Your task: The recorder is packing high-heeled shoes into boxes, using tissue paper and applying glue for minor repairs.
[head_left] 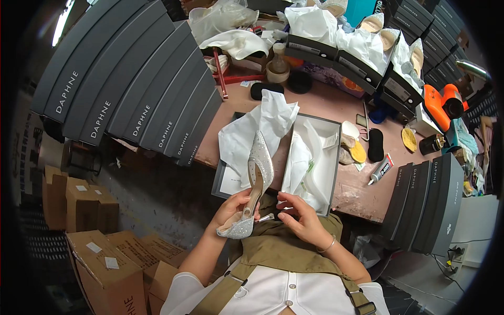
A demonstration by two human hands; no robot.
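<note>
A: So, where's the shoe?

B: Silver glittery pointed-toe high-heeled shoe is in front of the apron, toe pointing up toward the desk, heel end down near the lap, held over the near edge of the open box.

A: Hands?

B: Left hand is wrapped around the heel end, fingers curled on the back part, gripping it. Right hand sits just beside the heel, fingers bent, fingertips at the thin strap. Whether it actually pinches the strap, cannot tell. Thin bracelet on that wrist.

A: Directly behind it?

B: Open grey cardboard shoebox on the pinkish worn desk, lined with crumpled white tissue paper. The shoe's toe overlaps the tissue in view.

A: Around the box?

B: Right of it: yellow and beige insole pads, a black oval pad, a small white glue tube. Further right, an upright stack of dark grey shoebox lids. Left, a long leaning row of the same dark grey flat boxes.

A: Back of the desk?

B: Row of open boxes with tissue and beige shoes, a red frame tool, an orange heat gun at far right.

A: Floor?

B: Brown cardboard cartons at lower left.
</note>
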